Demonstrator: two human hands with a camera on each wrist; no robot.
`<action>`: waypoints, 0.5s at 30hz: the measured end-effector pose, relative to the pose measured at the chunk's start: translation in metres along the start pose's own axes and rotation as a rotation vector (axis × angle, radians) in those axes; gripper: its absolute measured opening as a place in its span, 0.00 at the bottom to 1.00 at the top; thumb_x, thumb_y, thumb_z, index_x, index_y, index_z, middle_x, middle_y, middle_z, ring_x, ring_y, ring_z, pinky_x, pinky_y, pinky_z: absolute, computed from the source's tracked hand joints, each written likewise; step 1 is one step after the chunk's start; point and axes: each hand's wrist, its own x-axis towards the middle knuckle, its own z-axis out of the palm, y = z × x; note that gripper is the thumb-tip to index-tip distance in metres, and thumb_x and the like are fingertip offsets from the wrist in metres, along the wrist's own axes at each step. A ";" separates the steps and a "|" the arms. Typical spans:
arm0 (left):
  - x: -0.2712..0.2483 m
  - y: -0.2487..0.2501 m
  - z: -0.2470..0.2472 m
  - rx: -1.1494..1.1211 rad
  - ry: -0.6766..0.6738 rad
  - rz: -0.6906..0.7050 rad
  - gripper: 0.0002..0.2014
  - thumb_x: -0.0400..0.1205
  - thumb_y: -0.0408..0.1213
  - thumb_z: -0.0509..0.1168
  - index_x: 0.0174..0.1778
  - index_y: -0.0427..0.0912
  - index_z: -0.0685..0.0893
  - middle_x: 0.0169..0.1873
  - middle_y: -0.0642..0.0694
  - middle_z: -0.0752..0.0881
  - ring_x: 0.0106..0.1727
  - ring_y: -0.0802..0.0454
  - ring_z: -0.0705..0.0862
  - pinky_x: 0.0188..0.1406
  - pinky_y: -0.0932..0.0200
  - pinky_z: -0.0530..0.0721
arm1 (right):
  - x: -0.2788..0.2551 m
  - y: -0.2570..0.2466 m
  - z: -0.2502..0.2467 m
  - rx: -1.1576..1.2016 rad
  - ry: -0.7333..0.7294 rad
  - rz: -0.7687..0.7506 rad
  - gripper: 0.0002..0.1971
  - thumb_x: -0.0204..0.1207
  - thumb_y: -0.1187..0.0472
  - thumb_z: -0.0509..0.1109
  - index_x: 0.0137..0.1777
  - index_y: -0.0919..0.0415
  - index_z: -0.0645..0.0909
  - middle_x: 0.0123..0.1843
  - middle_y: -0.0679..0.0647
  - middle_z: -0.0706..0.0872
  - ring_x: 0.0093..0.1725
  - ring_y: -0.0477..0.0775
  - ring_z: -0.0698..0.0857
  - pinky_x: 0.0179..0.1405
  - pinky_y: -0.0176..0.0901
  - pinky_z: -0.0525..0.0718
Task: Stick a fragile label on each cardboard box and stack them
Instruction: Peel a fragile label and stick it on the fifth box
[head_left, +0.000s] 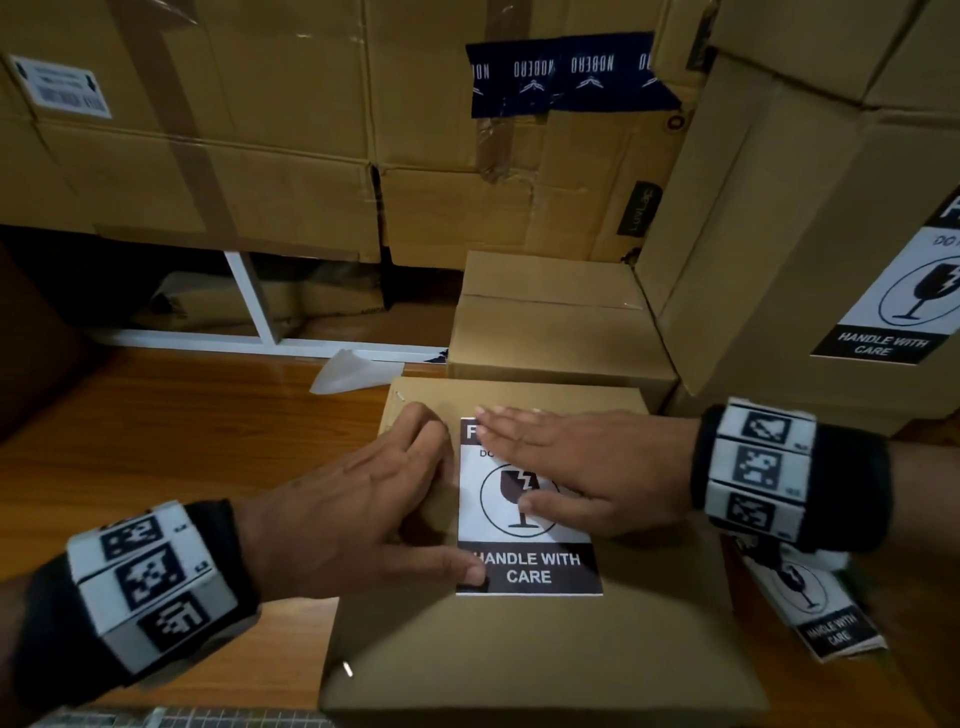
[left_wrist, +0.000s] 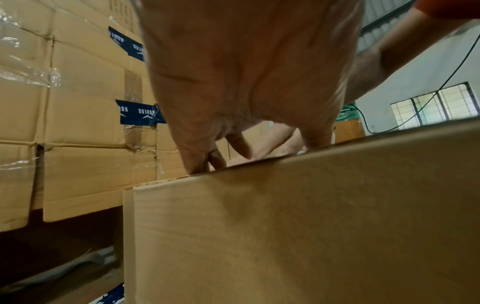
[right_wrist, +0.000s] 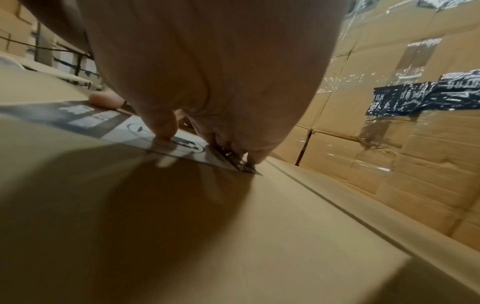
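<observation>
A brown cardboard box lies in front of me on the wooden floor. A white and black fragile label reading HANDLE WITH CARE lies flat on its top. My right hand presses flat on the label's upper part, fingers straight. My left hand rests on the box's left side with its thumb on the label's lower left corner. The right wrist view shows the fingertips pressing the label down. In the left wrist view, the box's side fills the frame below my left hand.
A smaller plain box sits just behind. A stack at the right carries a labelled box. Spare labels lie at the right under my wrist. Large taped cartons wall the back. A peeled backing sheet lies on the floor.
</observation>
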 end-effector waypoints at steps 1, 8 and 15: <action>0.000 0.000 0.000 -0.005 0.001 -0.008 0.38 0.73 0.80 0.64 0.68 0.57 0.64 0.62 0.62 0.63 0.62 0.63 0.72 0.55 0.69 0.83 | 0.008 -0.001 -0.001 -0.013 0.001 -0.006 0.36 0.93 0.42 0.49 0.92 0.53 0.36 0.92 0.48 0.32 0.89 0.39 0.35 0.83 0.31 0.33; -0.003 0.000 0.001 -0.034 0.007 -0.021 0.39 0.73 0.79 0.64 0.71 0.58 0.63 0.68 0.65 0.62 0.65 0.66 0.70 0.61 0.72 0.80 | 0.009 -0.002 0.000 -0.006 0.006 0.017 0.37 0.92 0.40 0.47 0.92 0.52 0.34 0.92 0.46 0.32 0.88 0.38 0.33 0.87 0.36 0.36; 0.013 -0.008 0.000 0.275 -0.196 -0.063 0.56 0.70 0.89 0.46 0.88 0.66 0.32 0.88 0.61 0.30 0.89 0.54 0.39 0.88 0.45 0.47 | -0.048 0.000 0.018 0.019 -0.066 0.220 0.40 0.85 0.33 0.39 0.89 0.49 0.25 0.90 0.48 0.26 0.88 0.41 0.30 0.88 0.39 0.33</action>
